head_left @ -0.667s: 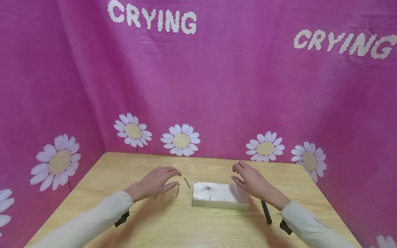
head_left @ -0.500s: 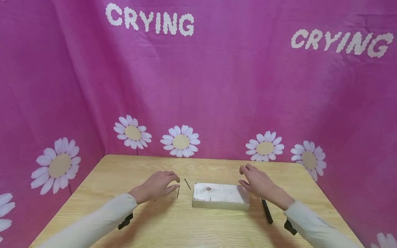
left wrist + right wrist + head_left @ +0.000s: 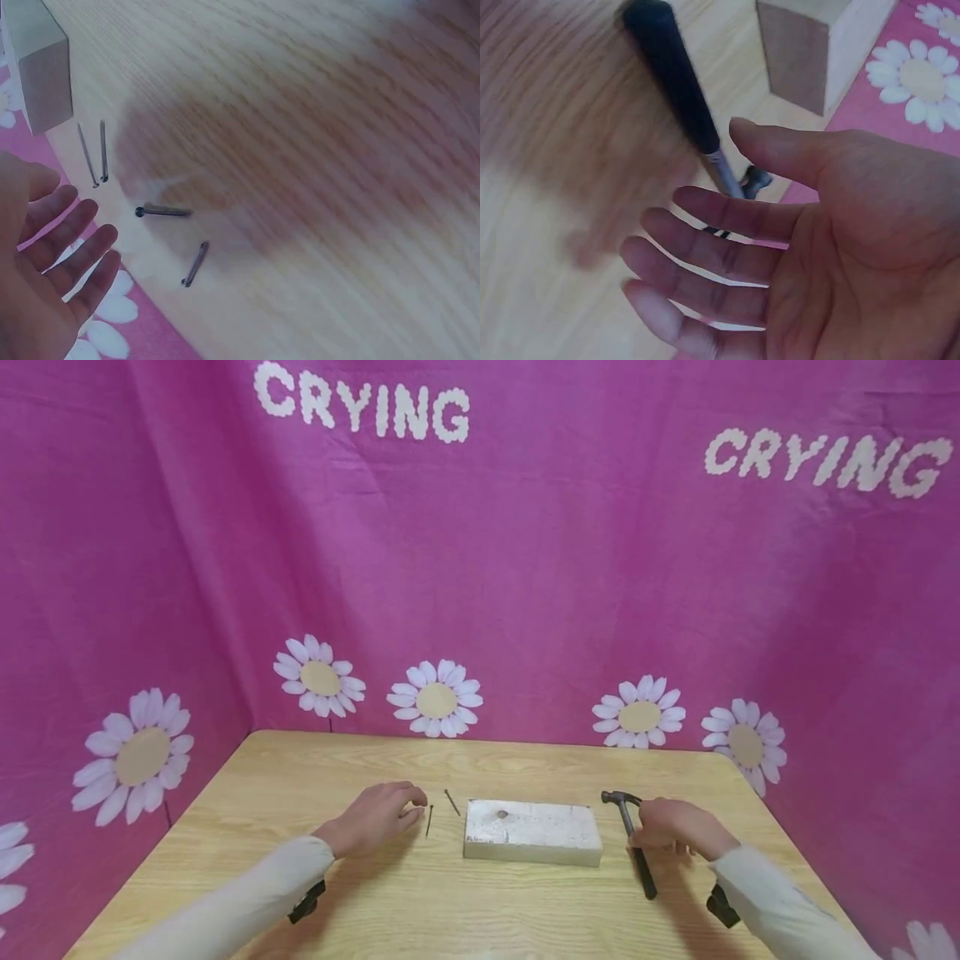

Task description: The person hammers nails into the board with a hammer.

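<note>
My right hand (image 3: 678, 827) is beside a claw hammer (image 3: 642, 868), its thumb near the handle. In the right wrist view the fingers spread loosely beside the hammer's black grip (image 3: 676, 82), with nothing in the palm. The hammer lies with its head toward the far side of the table. My left hand (image 3: 377, 818) hovers at the left with relaxed fingers and holds nothing. Several nails lie by it; the left wrist view shows one nail (image 3: 165, 211) ahead of the fingertips and another nail (image 3: 195, 264) closer to the little finger. Between the hands sits a whitish wooden block (image 3: 532, 831).
The light wood table (image 3: 480, 910) carries all these things. A pink cloth (image 3: 517, 568) with daisies and white lettering hangs along its back and sides. Dark straps with small devices (image 3: 307, 902) are on both forearms.
My right hand has moved right and toward me, from above the block's right end to the hammer, whose head now shows. The left hand has sunk slightly, with little other movement.
</note>
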Motion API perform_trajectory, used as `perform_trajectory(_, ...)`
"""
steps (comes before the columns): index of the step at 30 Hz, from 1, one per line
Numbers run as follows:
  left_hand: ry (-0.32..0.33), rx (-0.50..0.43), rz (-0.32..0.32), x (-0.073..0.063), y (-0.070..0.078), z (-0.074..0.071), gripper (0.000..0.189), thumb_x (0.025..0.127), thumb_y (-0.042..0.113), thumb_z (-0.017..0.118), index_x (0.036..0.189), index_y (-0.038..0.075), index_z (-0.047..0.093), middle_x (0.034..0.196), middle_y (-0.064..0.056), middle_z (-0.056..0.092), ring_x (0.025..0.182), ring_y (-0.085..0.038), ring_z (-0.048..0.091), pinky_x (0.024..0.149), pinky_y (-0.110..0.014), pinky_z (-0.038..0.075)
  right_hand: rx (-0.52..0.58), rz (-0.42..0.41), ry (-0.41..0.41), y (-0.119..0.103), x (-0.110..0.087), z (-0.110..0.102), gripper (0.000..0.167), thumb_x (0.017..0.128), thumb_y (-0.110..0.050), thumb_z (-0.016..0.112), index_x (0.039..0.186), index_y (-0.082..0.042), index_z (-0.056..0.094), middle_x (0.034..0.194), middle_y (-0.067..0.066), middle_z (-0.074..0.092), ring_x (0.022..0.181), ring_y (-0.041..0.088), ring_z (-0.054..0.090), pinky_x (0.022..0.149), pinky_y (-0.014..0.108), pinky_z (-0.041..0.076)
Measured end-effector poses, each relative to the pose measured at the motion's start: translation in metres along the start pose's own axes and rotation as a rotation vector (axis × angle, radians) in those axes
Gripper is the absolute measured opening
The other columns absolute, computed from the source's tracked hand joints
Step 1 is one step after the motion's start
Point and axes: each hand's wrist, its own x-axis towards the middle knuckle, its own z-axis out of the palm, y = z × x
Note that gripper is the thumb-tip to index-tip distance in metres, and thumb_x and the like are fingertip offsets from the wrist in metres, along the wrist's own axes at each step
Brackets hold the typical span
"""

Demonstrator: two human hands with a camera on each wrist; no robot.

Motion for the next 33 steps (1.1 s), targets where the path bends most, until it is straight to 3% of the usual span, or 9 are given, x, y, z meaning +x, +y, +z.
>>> perform_trajectory(3,0.044,-0.005,-0.009,0.004,-0.002,0.006,0.015,0.101,0.013,0.068,0.111,0.004,0.076,0.108,-0.007,0.075,0.1,-0.026,0.071,0.09,-0.047,0.058,0.091,0.057,-0.054,0.007,0.003,0.001,0.038,0.097,-0.034,0.075,0.079,-0.005,0.059,0.073,0.013,0.066,0.062,0.028,0.071,0.057,0.041,0.062)
perform_trajectory(7,0.119,0.016,-0.011,0.005,-0.003,0.016,0.012,0.097,0.016,0.073,0.102,0.005,0.077,0.096,-0.004,0.075,0.082,-0.017,0.068,0.078,-0.041,0.058,0.184,0.06,-0.069,0.011,0.008,0.009,0.033,0.096,-0.031,0.076,0.084,-0.004,0.061,0.076,0.013,0.066,0.065,0.026,0.071,0.059,0.04,0.063)
perform_trajectory(11,0.166,0.015,-0.049,0.01,0.0,0.021,0.012,0.094,0.018,0.077,0.097,0.006,0.077,0.088,-0.002,0.073,0.075,-0.014,0.065,0.073,-0.04,0.055,0.252,0.027,-0.032,0.012,0.01,0.013,0.026,0.093,-0.019,0.078,0.081,-0.002,0.062,0.071,0.011,0.067,0.063,0.025,0.07,0.058,0.041,0.063)
perform_trajectory(15,0.158,-0.005,-0.113,0.015,0.001,0.026,0.014,0.093,0.02,0.08,0.096,0.007,0.076,0.085,-0.001,0.071,0.077,-0.017,0.066,0.076,-0.043,0.053,0.292,0.016,0.007,0.014,0.015,0.018,0.022,0.09,-0.01,0.077,0.079,0.0,0.06,0.066,0.013,0.067,0.058,0.027,0.071,0.053,0.041,0.063)
perform_trajectory(23,0.15,-0.043,-0.199,0.021,0.001,0.032,0.019,0.088,0.023,0.085,0.092,0.007,0.075,0.081,0.001,0.067,0.077,-0.015,0.06,0.078,-0.042,0.047,0.282,-0.069,0.169,0.051,0.064,0.052,0.026,0.091,-0.016,0.063,0.068,-0.006,0.056,0.059,0.003,0.056,0.045,0.015,0.059,0.042,0.029,0.049)
perform_trajectory(25,0.148,-0.068,-0.236,0.022,0.003,0.032,0.019,0.087,0.022,0.086,0.087,0.009,0.073,0.079,0.003,0.065,0.075,-0.013,0.057,0.076,-0.04,0.043,0.357,-0.079,0.168,0.05,0.063,0.052,0.029,0.094,-0.014,0.06,0.067,-0.004,0.058,0.057,0.004,0.06,0.045,0.015,0.06,0.041,0.03,0.051)
perform_trajectory(29,0.156,-0.122,-0.299,0.023,0.013,0.031,0.022,0.086,0.019,0.086,0.078,0.011,0.068,0.073,0.005,0.064,0.072,-0.013,0.055,0.074,-0.04,0.036,0.493,-0.089,0.187,0.03,0.036,0.039,0.025,0.099,-0.009,0.063,0.075,0.001,0.059,0.06,0.007,0.066,0.049,0.017,0.065,0.046,0.03,0.054)
perform_trajectory(33,0.138,-0.133,-0.363,0.026,0.019,0.028,0.029,0.087,0.016,0.084,0.065,0.013,0.065,0.063,0.006,0.062,0.067,-0.013,0.055,0.077,-0.046,0.038,0.507,-0.145,0.245,0.024,0.026,0.037,0.026,0.1,-0.01,0.066,0.077,0.001,0.062,0.061,0.005,0.065,0.05,0.012,0.06,0.047,0.026,0.049)
